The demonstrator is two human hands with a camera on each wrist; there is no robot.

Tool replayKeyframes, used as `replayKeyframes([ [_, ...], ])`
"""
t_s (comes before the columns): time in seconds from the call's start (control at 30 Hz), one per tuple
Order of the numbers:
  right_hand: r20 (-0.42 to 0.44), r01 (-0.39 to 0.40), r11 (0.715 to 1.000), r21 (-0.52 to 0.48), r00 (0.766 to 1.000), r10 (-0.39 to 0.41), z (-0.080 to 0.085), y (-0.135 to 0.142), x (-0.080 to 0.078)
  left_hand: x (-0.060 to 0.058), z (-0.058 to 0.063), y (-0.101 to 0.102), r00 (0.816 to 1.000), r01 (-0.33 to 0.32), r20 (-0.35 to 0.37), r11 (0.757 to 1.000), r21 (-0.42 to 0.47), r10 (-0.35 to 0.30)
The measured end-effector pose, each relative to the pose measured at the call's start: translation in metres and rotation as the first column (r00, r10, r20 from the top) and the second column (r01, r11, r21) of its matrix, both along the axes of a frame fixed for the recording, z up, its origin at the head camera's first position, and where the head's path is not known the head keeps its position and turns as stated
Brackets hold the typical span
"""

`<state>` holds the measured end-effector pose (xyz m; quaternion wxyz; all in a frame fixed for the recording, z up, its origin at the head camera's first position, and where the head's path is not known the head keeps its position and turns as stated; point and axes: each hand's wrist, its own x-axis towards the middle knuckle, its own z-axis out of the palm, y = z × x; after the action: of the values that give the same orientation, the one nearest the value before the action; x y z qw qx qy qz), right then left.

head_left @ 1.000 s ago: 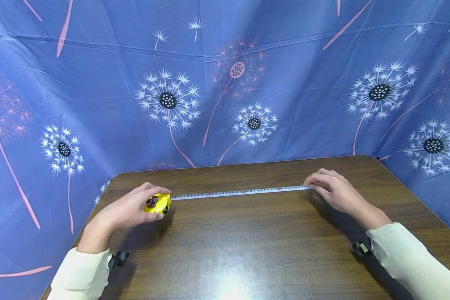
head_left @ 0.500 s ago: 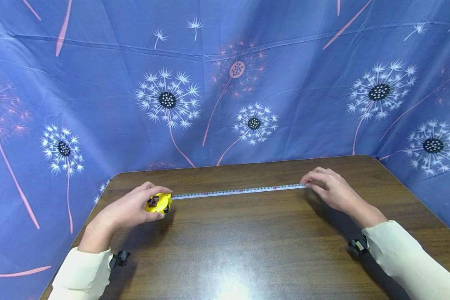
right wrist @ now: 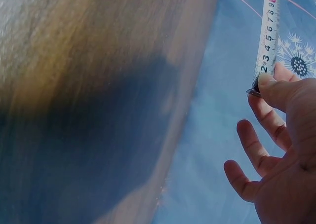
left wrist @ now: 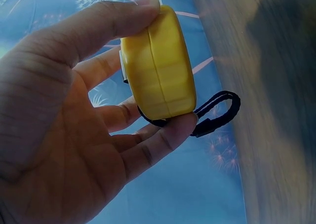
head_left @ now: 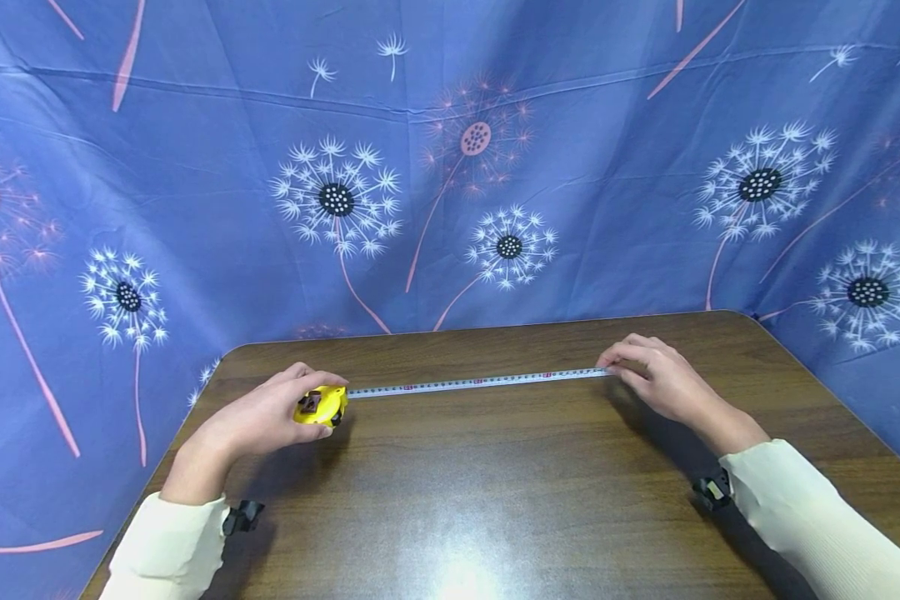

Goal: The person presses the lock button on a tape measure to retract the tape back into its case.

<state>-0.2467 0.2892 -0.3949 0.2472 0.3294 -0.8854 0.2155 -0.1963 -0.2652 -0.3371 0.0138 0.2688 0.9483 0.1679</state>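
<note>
My left hand (head_left: 266,417) grips a yellow tape measure (head_left: 322,407) by its case, above the left part of the table. In the left wrist view the thumb lies at the top of the case (left wrist: 160,66) and fingers support its lower end, where a black strap loop (left wrist: 219,115) hangs. The white blade (head_left: 450,385) runs straight from the case to my right hand (head_left: 667,379). Thumb and index finger there pinch the blade's end, beside the metal hook (right wrist: 253,92), while the other fingers are spread loosely. Printed numbers show along the blade.
A brown wood-grain table (head_left: 450,483) lies beneath both hands, with a bright light reflection near its front. Behind it hangs a blue dandelion-print cloth (head_left: 607,167). Each wrist carries a small black camera mount (head_left: 243,517).
My right hand has moved slightly left with the blade's end, and the left hand with the case slightly right. The stretch of blade between them is a little shorter.
</note>
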Motion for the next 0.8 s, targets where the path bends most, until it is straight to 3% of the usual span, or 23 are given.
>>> replayKeyframes([
  [0.8, 0.044, 0.026, 1.000, 0.001, 0.999, -0.026, -0.0004, -0.0086, 0.0008, -0.0021, 0.0006, 0.0074, 1.000, 0.000, 0.015, 1.000, -0.003, 0.000],
])
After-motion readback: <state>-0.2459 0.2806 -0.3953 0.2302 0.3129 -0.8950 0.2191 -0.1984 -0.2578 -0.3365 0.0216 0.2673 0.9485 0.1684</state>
